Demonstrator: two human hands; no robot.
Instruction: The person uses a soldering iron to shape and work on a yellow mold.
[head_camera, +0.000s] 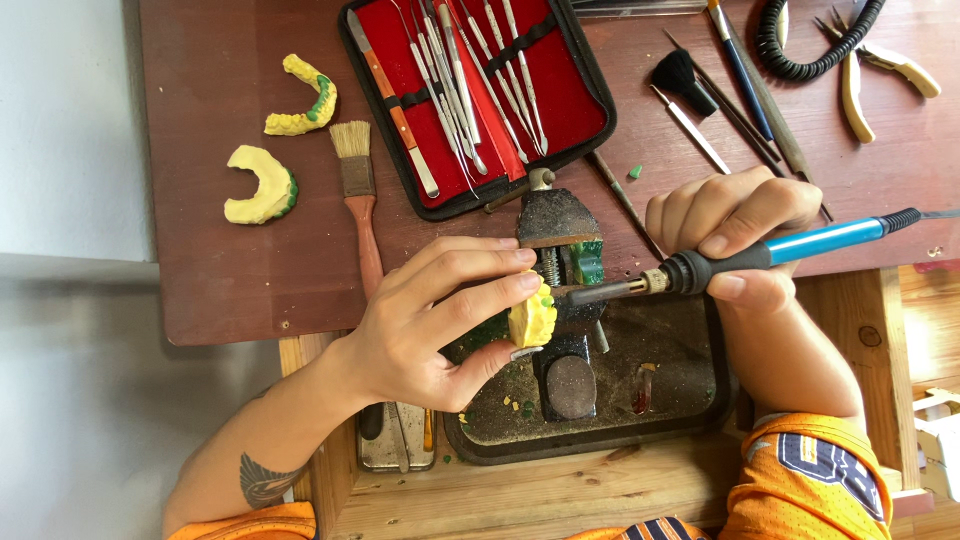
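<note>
Pinching a yellow cast (533, 318) between thumb and fingertips, the left hand (440, 325) holds it over the vise (560, 255), tilted so its worked face meets the tool; the right hand (735, 225) is clenched pen-fashion round the blue heated tool (770, 255), whose metal tip touches the cast's side, a grip that seems chosen for fine control; below both lies a dark tray (690, 385), likely placed to catch the yellow and green crumbs scattered on it; beyond, on the tabletop (220, 280), a wooden brush (358, 190) lies just left of the open red case (480, 95) of steel instruments, all near; two more casts (262, 185) (300, 97) with green wax rest well apart at the left; a black brush (680, 75), pens and pliers (860, 75) sit at the far right, near a coiled cord (815, 45).
</note>
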